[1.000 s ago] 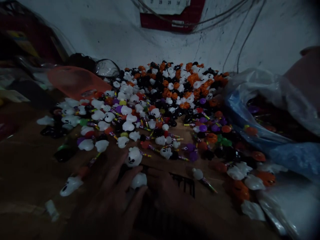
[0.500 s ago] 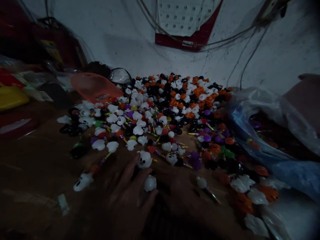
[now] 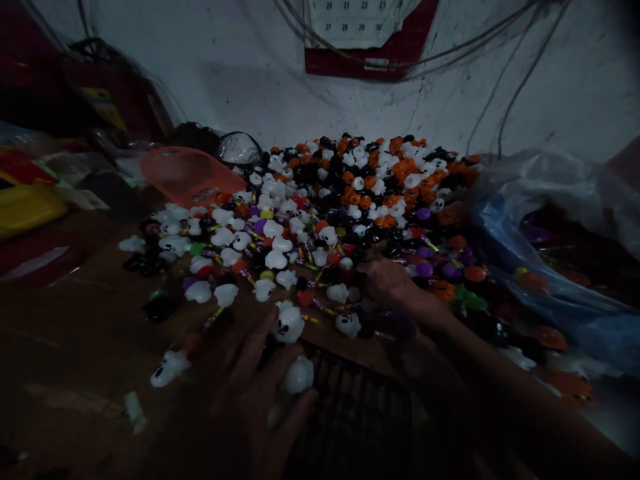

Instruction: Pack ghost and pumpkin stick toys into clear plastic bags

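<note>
My left hand [image 3: 263,393] is curled around a smooth white plastic ball-like head [image 3: 299,375], which sits between thumb and forefinger. Just beyond those fingertips, touching or nearly so, is a white ghost head [image 3: 289,323] with a black printed face. My right hand [image 3: 393,283] reaches to the near edge of the heap, its fingers bent down and together; whatever they pinch is hidden. Around it lie white ghost heads [image 3: 349,325] and purple pieces [image 3: 424,269], several on colourful printed sticks. A dark slatted rack [image 3: 360,413] lies between my forearms.
A large heap of orange, black and white plastic heads [image 3: 370,180] rises against the wall. An orange scoop-like basin [image 3: 187,175] stands left of it. Clear and blue plastic bags [image 3: 550,287] lie on the right. One ghost-topped stick [image 3: 170,368] lies at left.
My right hand has moved forward from beside my left hand to the heap's edge, uncovering the dark rack. The left hand keeps its place. The view has tipped slightly down.
</note>
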A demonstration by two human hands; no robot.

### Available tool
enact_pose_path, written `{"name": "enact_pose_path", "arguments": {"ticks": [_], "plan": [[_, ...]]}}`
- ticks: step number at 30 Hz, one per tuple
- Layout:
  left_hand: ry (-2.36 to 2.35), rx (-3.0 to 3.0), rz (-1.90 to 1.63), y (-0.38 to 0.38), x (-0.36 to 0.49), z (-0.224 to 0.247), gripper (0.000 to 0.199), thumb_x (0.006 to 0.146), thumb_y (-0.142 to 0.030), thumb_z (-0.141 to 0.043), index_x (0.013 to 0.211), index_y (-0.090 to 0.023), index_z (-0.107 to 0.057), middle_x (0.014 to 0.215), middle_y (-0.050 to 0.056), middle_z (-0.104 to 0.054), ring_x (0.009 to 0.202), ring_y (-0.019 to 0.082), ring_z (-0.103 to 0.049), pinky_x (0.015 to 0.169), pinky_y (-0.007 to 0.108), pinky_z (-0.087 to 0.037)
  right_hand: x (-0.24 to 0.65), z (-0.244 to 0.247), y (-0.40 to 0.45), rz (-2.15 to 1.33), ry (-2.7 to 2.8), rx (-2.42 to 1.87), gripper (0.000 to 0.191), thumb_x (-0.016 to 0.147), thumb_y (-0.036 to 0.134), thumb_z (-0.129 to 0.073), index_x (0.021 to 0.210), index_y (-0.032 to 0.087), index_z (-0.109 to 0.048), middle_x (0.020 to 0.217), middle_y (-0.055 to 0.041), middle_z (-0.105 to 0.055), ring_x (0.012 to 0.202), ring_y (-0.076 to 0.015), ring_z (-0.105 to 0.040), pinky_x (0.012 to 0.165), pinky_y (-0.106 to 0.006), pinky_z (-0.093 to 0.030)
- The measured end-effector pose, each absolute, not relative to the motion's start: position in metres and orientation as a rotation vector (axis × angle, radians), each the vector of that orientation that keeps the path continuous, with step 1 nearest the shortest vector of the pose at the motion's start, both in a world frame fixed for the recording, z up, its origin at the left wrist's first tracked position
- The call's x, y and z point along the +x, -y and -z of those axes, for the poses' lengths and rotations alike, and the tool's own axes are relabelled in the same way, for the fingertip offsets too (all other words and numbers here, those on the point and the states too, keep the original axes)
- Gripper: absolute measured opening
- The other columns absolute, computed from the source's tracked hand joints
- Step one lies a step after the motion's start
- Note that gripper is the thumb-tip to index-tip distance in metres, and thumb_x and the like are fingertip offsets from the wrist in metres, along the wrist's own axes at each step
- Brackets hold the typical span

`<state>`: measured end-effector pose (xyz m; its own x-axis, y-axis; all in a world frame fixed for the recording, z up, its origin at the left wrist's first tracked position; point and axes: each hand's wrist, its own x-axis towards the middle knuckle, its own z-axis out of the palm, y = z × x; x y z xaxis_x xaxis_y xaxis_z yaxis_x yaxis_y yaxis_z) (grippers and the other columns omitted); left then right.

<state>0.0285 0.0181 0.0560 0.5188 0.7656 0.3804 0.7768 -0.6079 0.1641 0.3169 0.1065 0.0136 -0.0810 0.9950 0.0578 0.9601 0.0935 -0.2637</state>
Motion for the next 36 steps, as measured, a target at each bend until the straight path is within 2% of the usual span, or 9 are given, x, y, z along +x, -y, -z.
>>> {"name": "enact_pose_path", "arguments": {"ticks": [3, 6, 12, 15, 18, 22, 27, 33, 36], "plan": [[1.352, -2.708, 0.687, -0.019, 0.028, -0.057, 0.026, 0.081, -0.032, -0.057, 0.107, -0.027, -0.059, 0.145, 0.006, -0.038, 0.117, 0.026, -0.055, 0.086, 0.039, -0.055, 0.319, -0.020, -0.099, -0.258, 2.193, -1.923, 0.019, 0.081, 0.013, -0.051, 0.090, 0.017, -0.068, 0.088, -0.0096, -0.068, 0.079, -0.0204, -0.062, 0.065, -0.027, -0.040], [1.327, -2.715, 0.712, -0.019, 0.027, -0.056, 0.027, 0.081, -0.029, -0.057, 0.108, -0.026, -0.058, 0.145, 0.006, -0.039, 0.117, 0.025, -0.055, 0.087, 0.037, -0.055, 0.314, -0.030, -0.079, -0.283, 2.143, -1.818, 0.021, 0.090, 0.022, -0.046, 0.098, 0.018, -0.064, 0.095, -0.0079, -0.067, 0.085, -0.0189, -0.061, 0.071, -0.026, -0.041], [1.362, -2.714, 0.674, -0.020, 0.027, -0.056, 0.031, 0.080, -0.032, -0.058, 0.110, -0.030, -0.058, 0.145, 0.004, -0.040, 0.120, 0.031, -0.052, 0.091, 0.052, -0.050, 0.273, -0.044, -0.023, -0.691, 1.879, -1.493, 0.022, 0.095, 0.029, -0.039, 0.097, 0.019, -0.058, 0.085, -0.0022, -0.064, 0.076, -0.0147, -0.059, 0.069, -0.025, -0.043], [1.417, -2.750, 0.610, -0.018, 0.027, -0.061, 0.031, 0.079, -0.032, -0.058, 0.110, -0.031, -0.057, 0.147, 0.003, -0.038, 0.128, 0.032, -0.044, 0.099, 0.057, -0.042, 0.254, -0.049, -0.007, -0.803, 1.826, -1.479, 0.021, 0.093, 0.026, -0.041, 0.105, 0.020, -0.058, 0.088, -0.0017, -0.064, 0.077, -0.0151, -0.060, 0.067, -0.025, -0.044], [1.519, -2.768, 0.585, -0.016, 0.024, -0.067, 0.037, 0.081, -0.038, -0.057, 0.118, -0.032, -0.053, 0.149, 0.003, -0.035, 0.134, 0.032, -0.036, 0.103, 0.059, -0.036, 0.241, -0.049, -0.001, -0.839, 1.777, -1.497, 0.020, 0.090, 0.024, -0.043, 0.096, 0.017, -0.060, 0.084, -0.0030, -0.065, 0.074, -0.0163, -0.060, 0.063, -0.025, -0.044], [1.633, -2.781, 0.739, -0.019, 0.023, -0.084, 0.047, 0.086, -0.043, -0.051, 0.131, -0.030, -0.041, 0.141, 0.004, -0.046, 0.129, 0.026, -0.043, 0.102, 0.050, -0.041, 0.233, -0.035, 0.001, -0.790, 1.703, -1.511, 0.018, 0.089, 0.025, -0.045, 0.090, 0.018, -0.062, 0.078, -0.0024, -0.066, 0.072, -0.0178, -0.061, 0.066, -0.028, -0.047], [1.601, -2.857, 0.860, -0.035, 0.029, -0.106, 0.041, 0.089, -0.039, -0.047, 0.126, -0.021, -0.051, 0.124, 0.007, -0.060, 0.116, 0.025, -0.054, 0.099, 0.042, -0.044, 0.232, -0.020, 0.004, -0.689, 1.633, -1.545, 0.016, 0.087, 0.027, -0.055, 0.096, 0.021, -0.065, 0.092, -0.0032, -0.070, 0.079, -0.0195, -0.065, 0.068, -0.029, -0.049], [1.725, -3.113, 0.644, -0.056, 0.037, -0.111, 0.040, 0.093, -0.038, -0.041, 0.129, -0.026, -0.051, 0.114, 0.003, -0.066, 0.100, 0.021, -0.063, 0.085, 0.035, -0.051, 0.230, -0.008, 0.008, -0.669, 1.476, -1.546, 0.016, 0.082, 0.030, -0.062, 0.096, 0.024, -0.067, 0.094, -0.0011, -0.071, 0.083, -0.0207, -0.066, 0.071, -0.031, -0.050], [1.653, -3.180, 0.490, -0.060, 0.043, -0.111, 0.038, 0.094, -0.034, -0.039, 0.128, -0.026, -0.053, 0.113, 0.002, -0.067, 0.101, 0.021, -0.063, 0.086, 0.034, -0.050, 0.230, -0.008, 0.008, -0.756, 1.430, -1.560, 0.018, 0.080, 0.031, -0.064, 0.095, 0.022, -0.067, 0.090, -0.0022, -0.072, 0.081, -0.0217, -0.066, 0.073, -0.033, -0.050]]}}
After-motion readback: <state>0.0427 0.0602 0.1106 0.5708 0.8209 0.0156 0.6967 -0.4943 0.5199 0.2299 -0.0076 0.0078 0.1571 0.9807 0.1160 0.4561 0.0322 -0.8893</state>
